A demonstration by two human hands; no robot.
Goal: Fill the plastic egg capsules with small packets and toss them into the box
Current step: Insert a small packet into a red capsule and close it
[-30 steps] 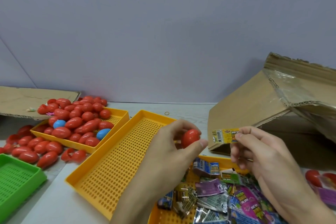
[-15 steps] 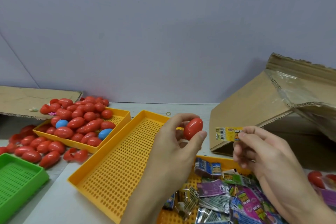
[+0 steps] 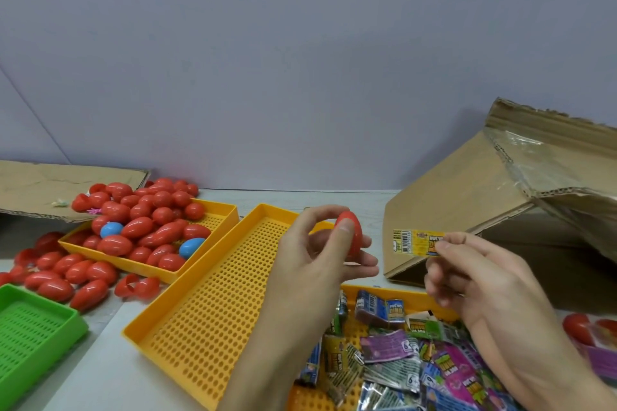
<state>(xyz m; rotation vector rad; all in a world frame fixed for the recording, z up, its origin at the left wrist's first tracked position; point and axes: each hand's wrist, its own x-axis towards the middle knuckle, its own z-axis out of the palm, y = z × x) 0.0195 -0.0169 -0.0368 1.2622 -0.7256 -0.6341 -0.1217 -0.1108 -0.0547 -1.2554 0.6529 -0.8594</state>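
I had the left hand (image 3: 320, 253) gripping a red egg capsule (image 3: 351, 233) between thumb and fingertips, raised above the empty yellow perforated tray (image 3: 213, 310), while the right hand (image 3: 484, 280) pinched a small yellow packet (image 3: 417, 242) by one end, level with the egg and a little apart from it. From here I could not tell whether the capsule was cracked open or closed. To do this step well, I judged the egg had to be opened with its mouth turned toward the packet, and the packet folded or rolled narrow enough to slide in, because it looked longer than the capsule was wide; then the halves pressed shut until they seated before the toss into the cardboard box (image 3: 500, 210), which lay tipped on its side just behind the right hand. More packets (image 3: 400, 360) filled the near tray beneath my wrists. On the left of the pale tabletop (image 3: 100, 377) sat another yellow tray (image 3: 220, 210) heaped with red eggs (image 3: 143, 220) and two blue ones (image 3: 112, 229), with loose red eggs spilled beside it, a green tray (image 3: 33, 327) at the corner, and a flat piece of cardboard (image 3: 66, 183) at the back. A plain lilac-grey wall (image 3: 300, 77) closed the scene.
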